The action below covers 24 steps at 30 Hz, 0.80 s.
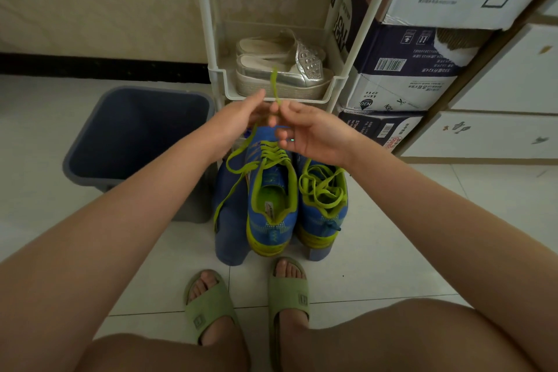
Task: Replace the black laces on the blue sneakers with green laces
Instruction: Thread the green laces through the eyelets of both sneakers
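Lace: the green lace (274, 81) is up at the hands, one blurred end sticking straight up above them.
Right hand: the right hand (305, 130) pinches that lace between thumb and forefinger.
Left hand: the left hand (244, 115) reaches in to meet it; its fingertips are hidden, so I cannot tell its grip.
Loose run: a long strand drops from under the left hand down the stool's side.
Sneakers: the blue sneaker (271, 190) is threaded green, toe hidden by the hands; the second sneaker (324, 211) is just beside it, laces heaped loose.
Stool: both sit on a blue stool (229, 235).
Around: grey bin (136, 136) left, white rack (329, 90) behind with silver shoes (283, 69).
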### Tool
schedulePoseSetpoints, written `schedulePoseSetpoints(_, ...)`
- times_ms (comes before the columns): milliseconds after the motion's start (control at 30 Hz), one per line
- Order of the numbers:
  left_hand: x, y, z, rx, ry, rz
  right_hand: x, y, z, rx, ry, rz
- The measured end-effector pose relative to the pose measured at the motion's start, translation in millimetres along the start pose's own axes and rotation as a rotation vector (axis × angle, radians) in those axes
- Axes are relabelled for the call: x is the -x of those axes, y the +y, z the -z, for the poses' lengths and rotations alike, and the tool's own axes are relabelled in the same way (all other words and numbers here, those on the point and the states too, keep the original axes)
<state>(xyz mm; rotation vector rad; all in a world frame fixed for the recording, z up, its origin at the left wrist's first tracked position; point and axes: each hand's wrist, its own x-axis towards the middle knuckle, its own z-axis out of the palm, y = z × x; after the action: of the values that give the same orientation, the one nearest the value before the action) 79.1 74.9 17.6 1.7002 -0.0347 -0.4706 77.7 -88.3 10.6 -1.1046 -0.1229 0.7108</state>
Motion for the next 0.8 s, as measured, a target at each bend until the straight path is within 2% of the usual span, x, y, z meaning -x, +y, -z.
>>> schedulePoseSetpoints(133,-2.5,5.1,-5.7,0.149,-0.135,-0.037,-2.0,8.8,-0.9,0.096,-0.085,-0.056)
schedulePoseSetpoints(233,0.0,3.9,-1.3,0.243,-0.098,-0.076,-1.2,14.7,1.3,0.114,-0.067,-0.09)
schedulePoseSetpoints(533,4.2,-1.4,2.7,0.104,-0.043,-0.13,-2.4,17.6,-2.3,0.153,0.023,-0.125)
schedulePoseSetpoints(600,4.1,-4.8,0.5,-0.002,-0.011,-0.107,0.2,10.7,3.3,0.437,0.148,-0.175)
schedulePoseSetpoints(667,4.0,-10.3,-1.0,-0.189,0.045,-0.06,3.8,3.3,11.1,0.969,0.291,-0.187)
schedulePoseSetpoints(733,3.6,-17.3,-2.4,-0.318,0.023,0.001,6.4,4.2,17.7,1.397,0.322,-0.224)
schedulePoseSetpoints(800,3.6,-22.5,-3.6,-0.435,-0.029,0.04,7.4,10.1,18.2,1.554,0.294,-0.286)
